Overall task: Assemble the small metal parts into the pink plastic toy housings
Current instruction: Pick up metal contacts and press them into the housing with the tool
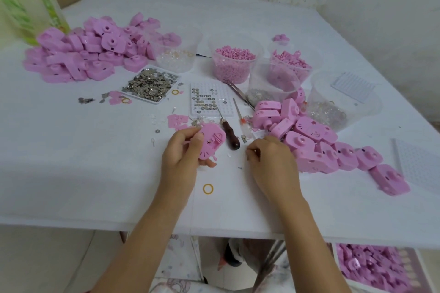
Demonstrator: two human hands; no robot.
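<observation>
Currently the housing is gripped by the left hand, the right hand's hold beside it cannot be told, and a loosely pinched part could be dropped.

Two bare forearms reach forward side by side. The left hand grips a pink housing in curled fingers; the right hand, knuckles up, has its fingertips pinched together

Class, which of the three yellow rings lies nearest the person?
The lone yellow ring in the foreground; the other two lie farther back, beside the metal-parts tray.
</observation>
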